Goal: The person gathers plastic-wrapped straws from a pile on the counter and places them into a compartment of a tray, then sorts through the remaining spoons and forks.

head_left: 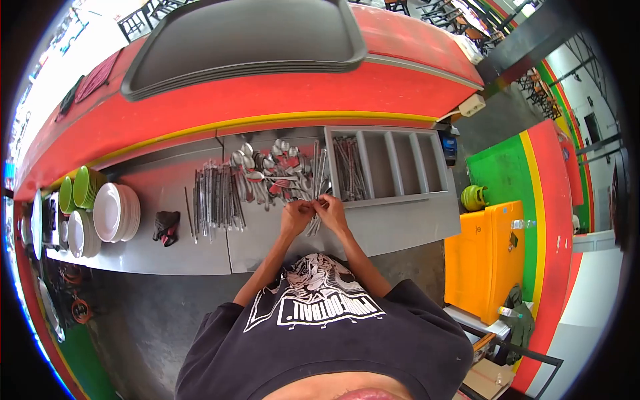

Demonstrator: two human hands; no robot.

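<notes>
My left hand and my right hand are close together over the steel counter's front part, fingers pinched around the lower part of a small bundle of thin metal utensils. Just left of the bundle lies a loose pile of spoons and forks. Farther left, many long thin utensils lie side by side in a row. A grey divided cutlery tray sits right of my hands. Its leftmost compartment holds long thin utensils; its other compartments look bare.
Stacked white plates, green bowls and a dark crumpled cloth are on the steel counter to the left. Dark serving trays rest on the red ledge beyond. An orange cooler box stands at the right.
</notes>
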